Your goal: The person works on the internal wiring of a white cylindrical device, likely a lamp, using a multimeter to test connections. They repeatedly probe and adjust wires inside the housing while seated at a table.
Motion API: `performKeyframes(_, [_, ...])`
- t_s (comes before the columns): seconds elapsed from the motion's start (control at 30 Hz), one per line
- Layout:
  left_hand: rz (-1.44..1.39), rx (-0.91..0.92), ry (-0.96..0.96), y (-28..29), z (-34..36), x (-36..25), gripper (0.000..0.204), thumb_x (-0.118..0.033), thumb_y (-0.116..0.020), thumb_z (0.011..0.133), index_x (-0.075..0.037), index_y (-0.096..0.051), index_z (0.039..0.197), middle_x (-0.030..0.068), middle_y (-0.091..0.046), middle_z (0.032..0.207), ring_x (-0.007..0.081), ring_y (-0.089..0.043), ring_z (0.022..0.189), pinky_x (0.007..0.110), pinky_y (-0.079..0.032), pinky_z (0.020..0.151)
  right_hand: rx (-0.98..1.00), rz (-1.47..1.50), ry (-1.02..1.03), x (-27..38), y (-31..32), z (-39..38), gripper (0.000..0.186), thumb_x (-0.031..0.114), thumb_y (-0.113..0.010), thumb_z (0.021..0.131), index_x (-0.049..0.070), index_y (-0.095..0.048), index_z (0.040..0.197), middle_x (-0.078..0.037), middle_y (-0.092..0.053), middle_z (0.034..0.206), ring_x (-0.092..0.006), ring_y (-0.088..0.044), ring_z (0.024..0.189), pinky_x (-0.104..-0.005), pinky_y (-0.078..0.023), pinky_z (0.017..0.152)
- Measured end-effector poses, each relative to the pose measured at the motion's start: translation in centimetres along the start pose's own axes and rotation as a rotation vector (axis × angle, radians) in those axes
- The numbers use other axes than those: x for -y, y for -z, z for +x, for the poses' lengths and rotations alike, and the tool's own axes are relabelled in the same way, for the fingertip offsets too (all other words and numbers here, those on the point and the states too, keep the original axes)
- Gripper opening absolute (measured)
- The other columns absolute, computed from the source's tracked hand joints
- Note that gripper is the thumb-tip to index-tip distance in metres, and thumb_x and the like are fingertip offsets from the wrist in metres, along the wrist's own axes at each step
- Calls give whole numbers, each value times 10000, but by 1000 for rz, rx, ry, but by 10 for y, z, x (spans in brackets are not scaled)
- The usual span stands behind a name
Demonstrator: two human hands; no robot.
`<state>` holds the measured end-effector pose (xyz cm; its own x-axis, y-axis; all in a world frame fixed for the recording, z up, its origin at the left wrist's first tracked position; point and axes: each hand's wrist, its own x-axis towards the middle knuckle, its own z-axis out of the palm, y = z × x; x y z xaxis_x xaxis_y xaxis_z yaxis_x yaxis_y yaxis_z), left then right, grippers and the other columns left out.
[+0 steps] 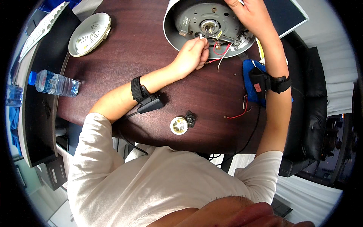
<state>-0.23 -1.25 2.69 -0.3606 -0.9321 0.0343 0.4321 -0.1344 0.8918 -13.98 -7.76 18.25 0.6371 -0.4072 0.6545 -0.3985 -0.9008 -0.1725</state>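
A round, light grey appliance housing [171, 32], like a rice cooker's body, lies at the far side of the table with its inside toward me. Within it sits a round metal plate [193, 19] with a central fitting, brackets and loose red and white wires [223, 51]. My left hand [193, 56] is closed in a pinch at the plate's lower middle, and what its fingertips hold is too small to make out. Over the housing's right side, my right hand [252, 17] is curled, a bit of white by its fingers. The top edge of the picture cuts off part of it.
A round vented cover [90, 34] lies at the far left. Near it is a water bottle [56, 83] on its side. Close to me are a small white ring-shaped part [179, 125] and a black socket piece [190, 119]. A red wire [238, 114] and blue cloth [247, 73] lie right.
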Motion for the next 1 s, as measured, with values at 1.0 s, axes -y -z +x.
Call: performKeyframes(1.0, [227, -52, -194, 6, 6, 9, 268, -216, -318, 962, -47, -399, 771, 122, -595, 724, 155, -558, 714, 291, -423, 751, -316, 305, -117, -18, -6, -5, 276, 235, -467, 913, -18, -574, 947, -92, -571, 883, -163, -548, 834, -268, -434, 750])
